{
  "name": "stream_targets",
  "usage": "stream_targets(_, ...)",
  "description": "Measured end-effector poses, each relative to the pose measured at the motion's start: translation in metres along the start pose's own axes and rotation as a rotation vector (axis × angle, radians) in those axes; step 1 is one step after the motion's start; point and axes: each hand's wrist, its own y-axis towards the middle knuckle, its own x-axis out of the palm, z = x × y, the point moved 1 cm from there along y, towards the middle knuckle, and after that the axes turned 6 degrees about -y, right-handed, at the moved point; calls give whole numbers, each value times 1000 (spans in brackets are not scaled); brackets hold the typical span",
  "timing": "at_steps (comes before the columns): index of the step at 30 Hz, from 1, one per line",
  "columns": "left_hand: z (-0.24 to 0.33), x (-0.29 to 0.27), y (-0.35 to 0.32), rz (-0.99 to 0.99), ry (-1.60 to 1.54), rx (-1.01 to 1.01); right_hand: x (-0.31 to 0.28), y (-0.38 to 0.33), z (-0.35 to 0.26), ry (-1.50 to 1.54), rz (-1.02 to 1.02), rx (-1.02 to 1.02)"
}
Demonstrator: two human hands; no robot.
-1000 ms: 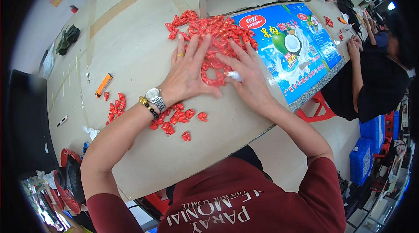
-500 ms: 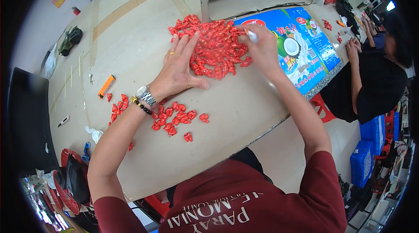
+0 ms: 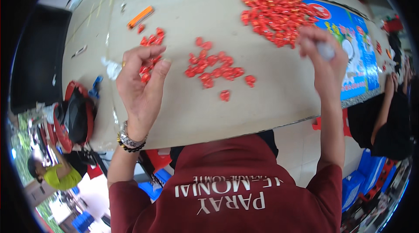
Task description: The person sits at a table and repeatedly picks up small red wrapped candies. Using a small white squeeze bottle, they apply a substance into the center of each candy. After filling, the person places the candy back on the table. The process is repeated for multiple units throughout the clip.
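Small glossy red pieces, apparently moulded figures, lie on the table in three clusters. The largest is a dense heap (image 3: 279, 10) at the far right of centre. A looser group (image 3: 211, 65) lies between my hands, and a smaller one (image 3: 152, 38) is partly hidden behind my left hand (image 3: 142, 86). That hand is raised over the table, thumb and fingers apart, with nothing visible in it. At the near right edge of the heap, my right hand (image 3: 323, 54) is curled around a white pen-like thing (image 3: 325, 51); motion blur hides its exact kind.
A blue printed cardboard sheet (image 3: 360, 75) covers the table's right end. Left lie an orange-and-black slim thing (image 3: 141, 17), a small knife (image 3: 79, 51) and crumpled tissue (image 3: 112, 68). A black-and-red bag (image 3: 78, 115) stands by the left edge. A person in black (image 3: 379, 119) sits at right.
My left hand has come off the big heap and back to the left, near the small cluster. My right hand has drawn toward me, still holding the white thing. The view has turned leftward.
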Motion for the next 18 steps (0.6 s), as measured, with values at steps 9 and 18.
stream_targets(9,-27,-37,-54,4,748,62,88,-93,-20,314,-703,4)
stream_targets(18,-55,-47,-48,-92,739,23,122,-57,-18,216,-697,-41)
